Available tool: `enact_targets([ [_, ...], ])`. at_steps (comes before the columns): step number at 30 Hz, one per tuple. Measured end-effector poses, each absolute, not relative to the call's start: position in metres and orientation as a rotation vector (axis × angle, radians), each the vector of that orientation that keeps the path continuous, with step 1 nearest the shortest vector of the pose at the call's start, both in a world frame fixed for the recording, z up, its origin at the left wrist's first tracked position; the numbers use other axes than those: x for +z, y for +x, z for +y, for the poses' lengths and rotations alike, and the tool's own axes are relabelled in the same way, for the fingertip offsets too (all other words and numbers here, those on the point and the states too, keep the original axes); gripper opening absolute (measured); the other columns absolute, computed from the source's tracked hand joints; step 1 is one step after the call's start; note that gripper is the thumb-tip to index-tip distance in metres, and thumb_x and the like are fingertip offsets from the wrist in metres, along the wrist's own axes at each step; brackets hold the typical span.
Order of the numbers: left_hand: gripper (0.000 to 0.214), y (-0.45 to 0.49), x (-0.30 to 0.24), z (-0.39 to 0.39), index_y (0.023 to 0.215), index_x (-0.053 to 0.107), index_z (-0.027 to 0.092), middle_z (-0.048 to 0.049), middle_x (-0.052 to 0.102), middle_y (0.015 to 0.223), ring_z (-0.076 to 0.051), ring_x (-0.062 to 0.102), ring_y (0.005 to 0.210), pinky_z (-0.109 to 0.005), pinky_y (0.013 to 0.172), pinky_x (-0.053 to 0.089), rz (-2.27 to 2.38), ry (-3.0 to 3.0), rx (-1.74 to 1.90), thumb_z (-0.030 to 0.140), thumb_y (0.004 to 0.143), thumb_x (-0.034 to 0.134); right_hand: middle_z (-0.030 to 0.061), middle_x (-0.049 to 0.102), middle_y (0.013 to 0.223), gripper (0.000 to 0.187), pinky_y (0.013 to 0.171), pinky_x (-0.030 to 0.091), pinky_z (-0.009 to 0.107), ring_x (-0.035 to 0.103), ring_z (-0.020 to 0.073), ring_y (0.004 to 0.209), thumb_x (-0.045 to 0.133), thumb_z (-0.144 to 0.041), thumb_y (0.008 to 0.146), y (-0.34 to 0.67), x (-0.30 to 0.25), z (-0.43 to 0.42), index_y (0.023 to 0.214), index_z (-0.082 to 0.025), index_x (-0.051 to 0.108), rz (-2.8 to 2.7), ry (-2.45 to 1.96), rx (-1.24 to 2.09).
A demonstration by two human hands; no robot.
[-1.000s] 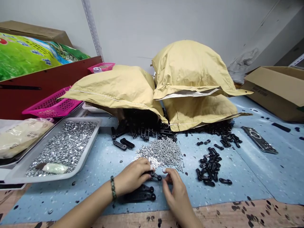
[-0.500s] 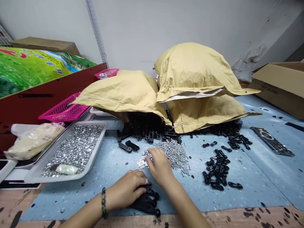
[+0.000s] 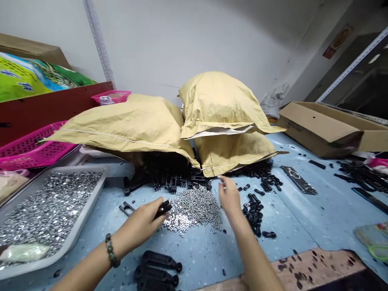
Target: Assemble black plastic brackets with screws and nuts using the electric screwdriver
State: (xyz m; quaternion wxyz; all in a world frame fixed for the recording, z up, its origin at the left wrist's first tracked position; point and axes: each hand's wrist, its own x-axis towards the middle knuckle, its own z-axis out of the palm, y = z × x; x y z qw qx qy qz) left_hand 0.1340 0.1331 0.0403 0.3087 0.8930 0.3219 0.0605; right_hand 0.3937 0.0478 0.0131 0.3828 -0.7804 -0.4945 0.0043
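My left hand (image 3: pixel 147 222) is closed on a black plastic part (image 3: pixel 163 208), held left of the heap of screws. My right hand (image 3: pixel 230 198) is just right of that heap, fingers bent with a gap between thumb and forefinger; I make out nothing in them. Silver screws (image 3: pixel 200 202) lie piled between the hands, with small nuts (image 3: pixel 178 222) along the pile's near left edge. Small black link pieces (image 3: pixel 254 212) lie right of my right hand. Below my left hand, several long black plastic arms (image 3: pixel 157 266) lie side by side near the table's front.
A white tray of nuts (image 3: pixel 101 188) stands at left, beside a pink basket (image 3: pixel 45 149). Large tan sacks (image 3: pixel 130 121) sit at the back over more black parts. At right are a packaged item (image 3: pixel 298 180) and an open cardboard box (image 3: pixel 321 125).
My left hand has lifted off the black arms and moved up and left, carrying a black part. My right hand has left the nuts and moved right, past the screws. The view has turned right.
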Motion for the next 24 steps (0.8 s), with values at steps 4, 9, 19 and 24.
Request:
enact_targets([
  [4,0.026,0.139,0.043,0.118,0.095,0.048,0.023,-0.0028,0.063,0.087,-0.020,0.059,0.079,-0.031,0.070,0.044,0.833,2.151,0.211,0.045,0.093,0.035,0.0179,0.059,0.097,0.025,0.089,0.041,0.046,0.055,0.0310,0.100,0.053,-0.014,0.081,0.467,0.000,0.073,0.104,-0.008,0.059,-1.009,-2.158,0.016],
  [9,0.022,0.140,0.046,0.115,0.085,0.047,0.022,-0.0013,0.061,0.080,-0.020,0.059,0.077,-0.032,0.070,0.044,0.872,2.055,0.246,0.041,0.091,0.040,0.0123,0.061,0.086,0.032,0.079,0.046,0.042,0.061,0.0264,0.084,0.047,-0.009,0.079,0.451,0.002,0.077,0.109,-0.009,0.058,-0.974,-2.115,0.192],
  [19,0.015,0.153,0.048,0.100,0.100,0.046,0.022,-0.0031,0.059,0.097,-0.020,0.056,0.089,-0.034,0.078,0.044,0.728,2.025,0.319,0.033,0.093,0.040,0.0028,0.063,0.089,0.018,0.085,0.049,0.036,0.062,0.0192,0.090,0.054,-0.032,0.088,0.305,0.015,0.026,0.103,-0.023,0.049,-1.070,-1.128,0.872],
  [24,0.017,0.146,0.056,0.093,0.092,0.048,0.021,-0.0025,0.059,0.089,-0.020,0.055,0.079,-0.031,0.070,0.043,0.735,2.190,0.357,0.038,0.091,0.047,0.0004,0.056,0.085,0.016,0.070,0.048,0.026,0.056,0.0146,0.077,0.065,-0.031,0.080,0.290,0.013,0.028,0.085,-0.021,0.053,-1.006,-1.157,0.688],
])
